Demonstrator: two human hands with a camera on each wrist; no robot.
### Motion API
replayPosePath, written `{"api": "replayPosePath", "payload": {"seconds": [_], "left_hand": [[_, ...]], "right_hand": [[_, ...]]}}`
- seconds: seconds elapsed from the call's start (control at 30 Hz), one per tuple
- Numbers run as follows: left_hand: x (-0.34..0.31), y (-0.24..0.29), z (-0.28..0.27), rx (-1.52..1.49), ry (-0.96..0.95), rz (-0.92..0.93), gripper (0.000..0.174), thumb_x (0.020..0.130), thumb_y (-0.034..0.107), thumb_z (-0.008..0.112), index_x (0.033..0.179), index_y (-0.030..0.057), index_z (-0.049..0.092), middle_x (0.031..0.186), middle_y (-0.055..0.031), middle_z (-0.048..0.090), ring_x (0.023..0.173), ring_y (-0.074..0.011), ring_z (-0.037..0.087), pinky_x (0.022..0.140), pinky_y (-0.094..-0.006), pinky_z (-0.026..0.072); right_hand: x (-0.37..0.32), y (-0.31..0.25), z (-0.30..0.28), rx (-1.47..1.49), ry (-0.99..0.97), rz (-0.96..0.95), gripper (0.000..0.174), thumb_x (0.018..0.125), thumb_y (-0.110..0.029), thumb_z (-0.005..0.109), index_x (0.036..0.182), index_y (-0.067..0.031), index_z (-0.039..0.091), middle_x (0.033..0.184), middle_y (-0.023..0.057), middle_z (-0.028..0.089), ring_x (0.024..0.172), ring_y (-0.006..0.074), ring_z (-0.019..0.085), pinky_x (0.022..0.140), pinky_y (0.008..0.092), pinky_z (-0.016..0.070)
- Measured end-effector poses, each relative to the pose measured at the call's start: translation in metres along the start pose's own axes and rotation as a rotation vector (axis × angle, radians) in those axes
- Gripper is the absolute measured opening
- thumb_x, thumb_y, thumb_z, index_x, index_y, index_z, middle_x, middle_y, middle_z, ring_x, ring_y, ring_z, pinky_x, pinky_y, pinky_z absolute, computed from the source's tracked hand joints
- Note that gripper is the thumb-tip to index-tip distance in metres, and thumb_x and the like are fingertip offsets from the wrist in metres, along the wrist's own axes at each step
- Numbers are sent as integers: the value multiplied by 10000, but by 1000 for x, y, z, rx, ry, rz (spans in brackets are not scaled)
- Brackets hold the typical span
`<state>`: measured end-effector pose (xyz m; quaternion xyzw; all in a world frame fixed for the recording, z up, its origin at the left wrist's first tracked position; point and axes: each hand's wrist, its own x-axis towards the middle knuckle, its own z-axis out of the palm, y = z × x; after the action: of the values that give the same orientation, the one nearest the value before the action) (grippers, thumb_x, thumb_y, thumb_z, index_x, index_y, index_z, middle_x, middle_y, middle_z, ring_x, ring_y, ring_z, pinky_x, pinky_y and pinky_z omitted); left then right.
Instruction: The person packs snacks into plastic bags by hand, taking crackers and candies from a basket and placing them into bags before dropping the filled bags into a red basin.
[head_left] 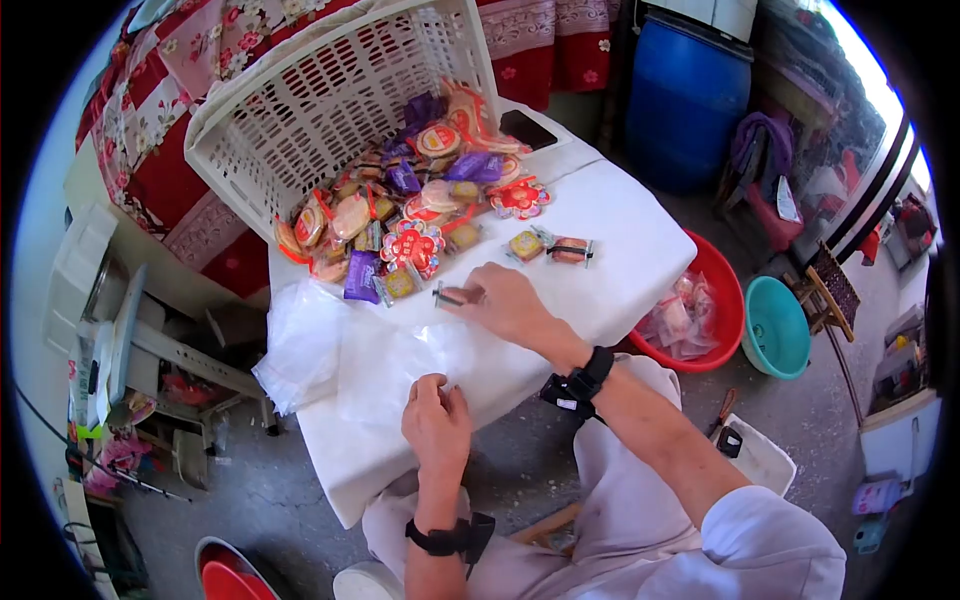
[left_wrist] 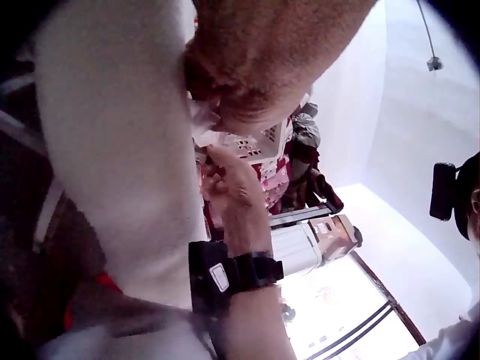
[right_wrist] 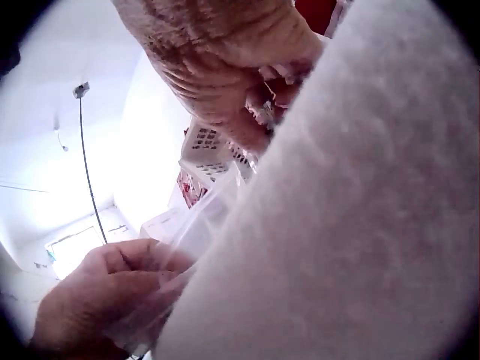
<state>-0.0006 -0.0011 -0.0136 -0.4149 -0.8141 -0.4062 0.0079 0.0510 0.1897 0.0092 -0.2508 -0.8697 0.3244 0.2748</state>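
Observation:
My right hand (head_left: 515,308) is over the white table (head_left: 590,215) and pinches a small reddish snack packet (head_left: 453,297) in a clear wrapper. Near the table's front edge, my left hand (head_left: 437,425) has its thumb and fingers curled on a clear plastic bag (right_wrist: 206,221). The bag stretches up from those fingers toward the right hand in the right wrist view. Just beyond the hands lies a pile of wrapped snacks, with purple packets (head_left: 362,275), yellow ones (head_left: 399,283) and a red flower-shaped piece (head_left: 413,248).
A tipped white basket (head_left: 340,85) stands behind the pile. More clear bags (head_left: 300,345) lie at the table's left. Two loose packets (head_left: 570,250) sit right of the pile. On the floor to the right are a red basin (head_left: 725,290), a green basin (head_left: 778,330) and a blue barrel (head_left: 688,100).

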Motion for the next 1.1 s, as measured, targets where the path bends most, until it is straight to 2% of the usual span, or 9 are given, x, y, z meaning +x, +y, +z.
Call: {"api": "replayPosePath", "payload": {"seconds": [0.13, 0.23, 0.37, 0.43, 0.5, 0.53, 0.73, 0.9, 1.1], "left_hand": [[2, 3, -1, 27, 25, 5, 180, 764, 30, 647, 930, 10, 579, 732, -144, 594, 634, -307, 589, 604, -419, 453], [4, -1, 3, 30, 49, 40, 153, 772, 22, 635, 916, -1, 589, 723, -153, 592, 634, -306, 586, 599, -417, 449], [9, -10, 3, -108, 61, -22, 119, 789, 27, 621, 888, -39, 617, 682, -158, 593, 588, -252, 567, 570, -377, 438], [10, -10, 2, -172, 92, -30, 119, 793, 25, 618, 876, -59, 629, 641, -152, 583, 535, -198, 541, 537, -346, 426], [11, -8, 0, -187, 63, -111, 127, 820, 34, 596, 908, -46, 638, 736, -196, 626, 655, -326, 605, 616, -397, 466], [12, -8, 0, -186, 63, -112, 127, 820, 34, 596, 908, -46, 638, 736, -196, 626, 655, -326, 605, 616, -397, 466], [13, -2, -3, -114, 89, -21, 127, 847, 21, 566, 925, -35, 649, 731, -205, 607, 666, -341, 609, 584, -389, 462], [0, 14, 6, 126, 128, 199, 196, 843, 39, 585, 1025, 7, 647, 784, -134, 547, 642, -334, 579, 563, -419, 458], [2, 11, 4, 93, 130, 227, 259, 831, 36, 571, 1083, 20, 630, 821, -134, 531, 713, -332, 581, 593, -423, 466]], "right_hand": [[-14, -13, -32, 272, 64, 30, 215, 769, -162, 726, 870, 3, 632, 843, 138, 622, 701, 278, 628, 657, 374, 509], [-31, -12, -35, 262, 40, -440, 185, 773, -79, 682, 957, -85, 661, 855, 75, 602, 744, 233, 625, 631, 324, 510], [-55, -9, -29, -38, -178, -598, 269, 734, -74, 681, 994, -107, 617, 936, 62, 532, 797, 245, 616, 634, 365, 522], [-61, -6, -28, -83, -169, -613, 271, 732, -65, 672, 992, -96, 603, 951, 68, 526, 819, 245, 614, 633, 358, 527], [-63, -5, -29, -131, -162, -633, 273, 730, -57, 664, 991, -84, 588, 966, 75, 521, 840, 245, 613, 631, 350, 531], [-65, -6, -29, -132, -157, -650, 275, 730, -44, 650, 994, -75, 579, 970, 78, 515, 853, 246, 610, 624, 343, 534], [-71, -14, -26, -160, -143, -684, 268, 726, -26, 622, 988, -42, 566, 942, 78, 494, 884, 244, 592, 598, 327, 535], [-76, -17, -6, -297, -3, -612, 272, 715, -54, 615, 978, -5, 566, 929, 95, 490, 882, 246, 571, 600, 319, 530], [-90, -22, 13, -344, -37, -504, 388, 681, -40, 622, 1065, 0, 590, 1000, 86, 533, 902, 251, 562, 704, 321, 513]]}}
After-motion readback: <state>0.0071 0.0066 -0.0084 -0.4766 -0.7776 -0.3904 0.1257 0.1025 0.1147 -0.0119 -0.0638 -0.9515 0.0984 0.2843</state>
